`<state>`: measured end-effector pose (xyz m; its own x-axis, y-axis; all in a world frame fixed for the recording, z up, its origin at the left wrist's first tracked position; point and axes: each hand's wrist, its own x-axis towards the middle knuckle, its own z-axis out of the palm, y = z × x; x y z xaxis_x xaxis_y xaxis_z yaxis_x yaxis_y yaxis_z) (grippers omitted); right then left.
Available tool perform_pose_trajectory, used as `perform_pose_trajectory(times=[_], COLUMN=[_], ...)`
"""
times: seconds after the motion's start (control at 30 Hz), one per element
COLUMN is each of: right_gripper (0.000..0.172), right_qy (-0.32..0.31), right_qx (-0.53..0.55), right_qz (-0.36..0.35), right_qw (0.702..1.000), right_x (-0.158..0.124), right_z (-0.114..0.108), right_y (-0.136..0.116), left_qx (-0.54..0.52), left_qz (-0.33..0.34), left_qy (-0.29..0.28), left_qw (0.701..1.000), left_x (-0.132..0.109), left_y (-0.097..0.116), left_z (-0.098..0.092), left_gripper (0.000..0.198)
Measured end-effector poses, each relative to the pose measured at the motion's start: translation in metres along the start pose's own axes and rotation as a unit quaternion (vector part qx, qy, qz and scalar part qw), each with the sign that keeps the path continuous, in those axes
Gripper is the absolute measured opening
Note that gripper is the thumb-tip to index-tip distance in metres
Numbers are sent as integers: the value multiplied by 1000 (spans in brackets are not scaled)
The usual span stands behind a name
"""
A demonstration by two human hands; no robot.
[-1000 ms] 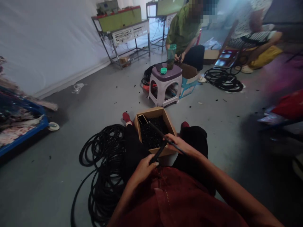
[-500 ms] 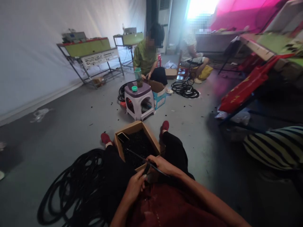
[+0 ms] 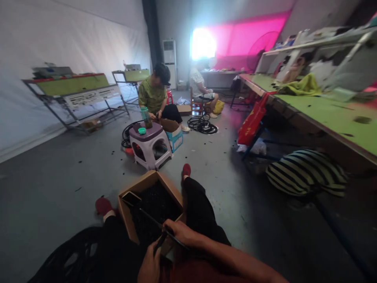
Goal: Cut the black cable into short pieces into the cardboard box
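Black cord point(image 3: 150, 217) runs as a thin, straight length across a cardboard box point(image 3: 126, 218) on the floor between the seated person's legs. Its far end lies near a small, dark, flat object point(image 3: 131, 197) in the box's far left corner, and its near end is in the right hand point(image 3: 178, 232). That hand's grip is closed, with the fingers curled around the cord. The left hand point(image 3: 150, 267), lower and nearer the body, has a closed grip on a short black piece point(image 3: 160, 241); whether this piece is part of the cord is hard to tell. The two hands are close together at the box's near edge.

Small black bits point(image 3: 156, 206) fill the box. A heap of coiled black cable point(image 3: 67, 251) lies at near left, beside the person's left leg.

Farther off stands a purple-topped stool point(image 3: 151, 131) carrying a clear bottle point(image 3: 146, 117) and a teal cap point(image 3: 141, 130). Behind it, a co-worker in a green shirt point(image 3: 151, 94) sits with both hands point(image 3: 154, 116) low, just beside another open box point(image 3: 173, 135). A long green worktop point(image 3: 324, 110) runs along the right.
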<state>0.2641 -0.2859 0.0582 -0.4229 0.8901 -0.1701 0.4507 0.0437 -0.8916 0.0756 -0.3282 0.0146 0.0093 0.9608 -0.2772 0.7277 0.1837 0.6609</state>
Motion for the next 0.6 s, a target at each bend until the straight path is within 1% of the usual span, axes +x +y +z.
perform_pose_trajectory(times=[0.1, 0.2, 0.3, 0.37, 0.43, 0.53, 0.6], right_gripper=[26, 35, 49, 54, 52, 47, 41], right_qy=[-11, -19, -30, -30, -22, 3, 17], right_qx=[4, 29, 58, 70, 90, 126, 131], right_qz=[17, 32, 27, 16, 24, 72, 102], right_qw=[1000, 999, 997, 997, 995, 989, 986], right_x=[9, 17, 21, 21, 19, 15, 13], right_z=[16, 33, 43, 45, 46, 48, 49], right_y=[7, 5, -9, -19, -24, -23, -21], left_qx=[-55, -91, -100, -107, -113, -106, -102], left_qz=[20, 0, -47, -57, -62, -93, -110], left_qy=[-38, -30, -3, 16, 30, 44, 61], left_qw=[998, 995, 994, 992, 991, 989, 987], left_x=[2, 1, 2, 6, 11, 20, 25], left_y=[-25, -39, -39, -34, -30, -27, -27], left_z=[-2, -17, -35, -45, -53, -62, -68], left_gripper=[39, 45, 53, 56, 55, 57, 61])
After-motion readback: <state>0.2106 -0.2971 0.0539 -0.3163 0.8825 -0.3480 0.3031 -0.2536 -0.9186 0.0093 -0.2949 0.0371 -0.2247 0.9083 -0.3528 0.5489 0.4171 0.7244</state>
